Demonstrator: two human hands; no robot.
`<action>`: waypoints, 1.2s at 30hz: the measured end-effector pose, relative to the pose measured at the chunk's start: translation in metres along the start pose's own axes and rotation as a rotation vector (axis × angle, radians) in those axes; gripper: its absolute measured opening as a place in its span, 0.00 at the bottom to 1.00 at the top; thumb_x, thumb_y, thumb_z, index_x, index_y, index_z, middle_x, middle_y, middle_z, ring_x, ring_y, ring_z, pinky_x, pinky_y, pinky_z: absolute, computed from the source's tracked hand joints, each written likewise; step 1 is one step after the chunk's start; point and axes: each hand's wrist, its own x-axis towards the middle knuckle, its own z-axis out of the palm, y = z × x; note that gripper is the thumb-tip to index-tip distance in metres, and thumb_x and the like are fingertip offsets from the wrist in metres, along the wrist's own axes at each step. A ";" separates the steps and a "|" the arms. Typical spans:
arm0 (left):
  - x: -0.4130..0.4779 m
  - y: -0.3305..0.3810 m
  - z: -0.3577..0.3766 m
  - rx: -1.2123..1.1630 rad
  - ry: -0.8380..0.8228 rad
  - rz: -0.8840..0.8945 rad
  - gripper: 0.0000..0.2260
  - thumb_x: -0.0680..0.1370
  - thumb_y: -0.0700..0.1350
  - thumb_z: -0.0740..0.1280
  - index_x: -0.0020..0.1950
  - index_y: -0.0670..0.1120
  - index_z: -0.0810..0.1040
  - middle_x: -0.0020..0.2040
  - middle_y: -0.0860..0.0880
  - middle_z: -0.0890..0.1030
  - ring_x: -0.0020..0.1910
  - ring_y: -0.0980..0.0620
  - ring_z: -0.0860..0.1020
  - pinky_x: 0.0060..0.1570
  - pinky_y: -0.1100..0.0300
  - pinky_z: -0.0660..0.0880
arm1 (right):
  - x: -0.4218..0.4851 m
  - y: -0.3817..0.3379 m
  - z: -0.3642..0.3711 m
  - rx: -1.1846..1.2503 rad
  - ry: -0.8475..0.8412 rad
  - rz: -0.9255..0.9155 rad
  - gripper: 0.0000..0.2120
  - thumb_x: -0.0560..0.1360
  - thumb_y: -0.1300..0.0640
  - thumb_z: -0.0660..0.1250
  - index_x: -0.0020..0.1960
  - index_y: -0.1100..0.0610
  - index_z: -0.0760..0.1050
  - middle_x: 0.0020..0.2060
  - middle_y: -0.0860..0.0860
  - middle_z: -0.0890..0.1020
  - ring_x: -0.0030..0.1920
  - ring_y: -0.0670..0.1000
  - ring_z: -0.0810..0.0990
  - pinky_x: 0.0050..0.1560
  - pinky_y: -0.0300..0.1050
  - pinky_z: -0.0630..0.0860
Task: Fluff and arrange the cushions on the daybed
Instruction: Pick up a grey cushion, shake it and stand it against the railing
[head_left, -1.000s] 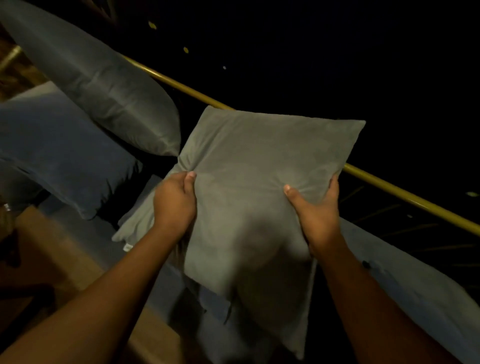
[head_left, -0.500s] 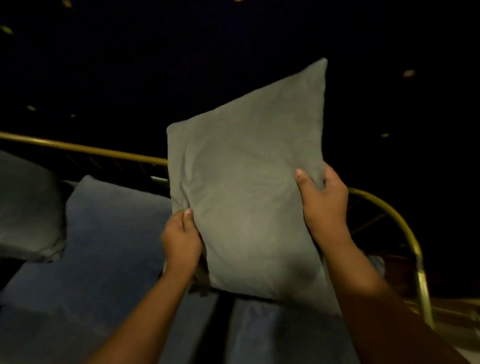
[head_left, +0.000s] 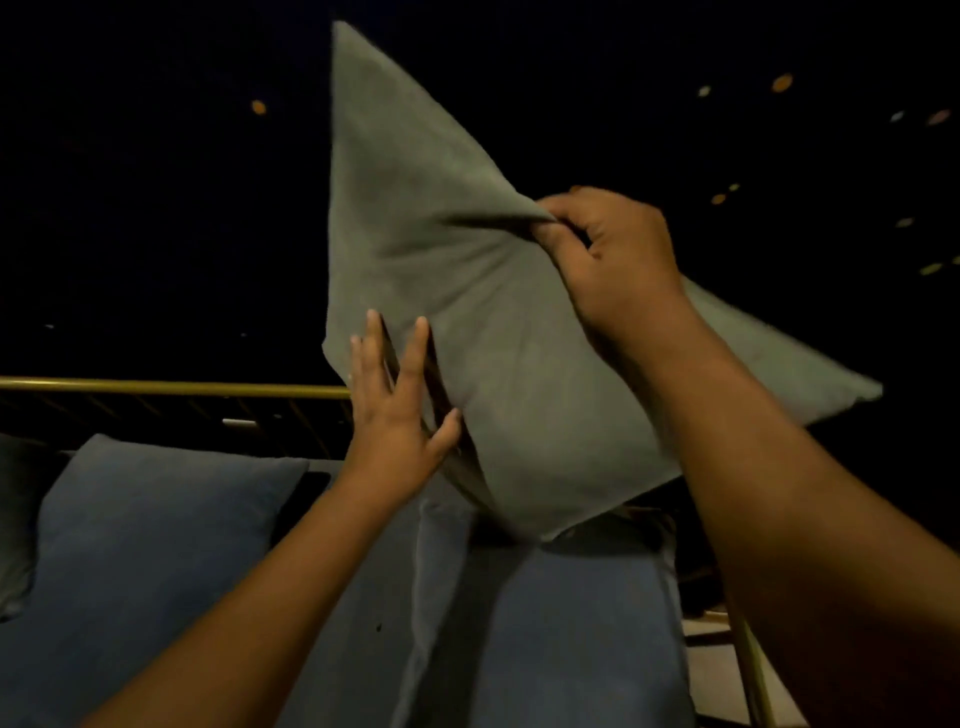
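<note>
A grey-green square cushion (head_left: 467, 291) hangs in the air above the daybed, turned on a corner so one tip points up. My right hand (head_left: 608, 260) pinches a bunch of its fabric near the upper right edge. My left hand (head_left: 400, 410) lies flat against the cushion's lower left side, fingers spread, not gripping. Below lies a blue cushion (head_left: 156, 540) on the daybed at the left, and a second blue cushion (head_left: 545, 623) under the held one.
A brass rail (head_left: 171, 387) runs along the daybed's back, and a brass post (head_left: 753, 680) bends down at the right end. A dark grey cushion (head_left: 13, 519) shows at the far left edge. Beyond the rail all is dark, with a few small lights.
The cushion has swung up and turned onto a corner. My left hand let go of its edge and now presses flat on it; my right hand shifted to pinching the fabric higher up.
</note>
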 end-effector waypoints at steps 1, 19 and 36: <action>0.002 0.001 -0.002 0.083 0.003 0.040 0.41 0.70 0.57 0.67 0.73 0.62 0.42 0.77 0.41 0.39 0.76 0.36 0.40 0.72 0.41 0.46 | 0.008 -0.004 -0.005 -0.037 -0.048 -0.055 0.11 0.76 0.53 0.62 0.54 0.51 0.81 0.45 0.52 0.83 0.47 0.51 0.79 0.43 0.41 0.69; 0.083 0.065 0.034 0.581 -0.259 0.255 0.42 0.67 0.64 0.68 0.74 0.59 0.49 0.78 0.49 0.53 0.76 0.40 0.43 0.69 0.32 0.36 | -0.064 0.106 0.024 -0.270 -0.331 0.033 0.13 0.78 0.53 0.60 0.61 0.50 0.77 0.54 0.52 0.83 0.55 0.58 0.74 0.53 0.49 0.67; 0.050 -0.021 0.097 0.268 -0.566 -0.058 0.26 0.72 0.60 0.65 0.68 0.58 0.64 0.71 0.46 0.66 0.70 0.38 0.64 0.68 0.34 0.58 | -0.092 0.164 0.016 -0.582 -0.479 0.236 0.37 0.68 0.29 0.60 0.71 0.47 0.64 0.72 0.53 0.66 0.73 0.57 0.60 0.74 0.57 0.48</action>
